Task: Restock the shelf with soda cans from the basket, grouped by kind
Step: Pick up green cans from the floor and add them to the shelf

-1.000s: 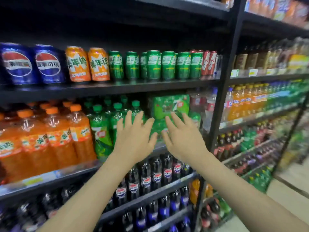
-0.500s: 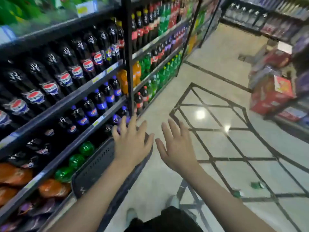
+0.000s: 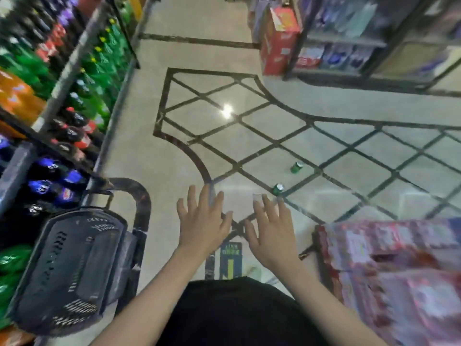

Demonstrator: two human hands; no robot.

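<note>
Head view, looking down at a shop aisle with a pale tiled floor [image 3: 139,156] crossed by dark diamond lines. Both bare arms reach forward, palms down, over the floor. The left hand [image 3: 203,221] and right hand [image 3: 268,229] hang side by side, close but apart, fingers straight and spread, holding nothing. At lower left a dark grey plastic basket [image 3: 72,268] with slotted walls stands beside the shelf [image 3: 67,68]; its inside looks bare, though blur hides detail. Two green cans lie on their sides on the floor: one can [image 3: 277,189] just beyond the right fingertips, a second can [image 3: 296,167] farther out. The shelf on the left holds blurred green, orange, dark and blue bottles. Red-patterned packs [image 3: 389,270] fill the lower right.
</note>
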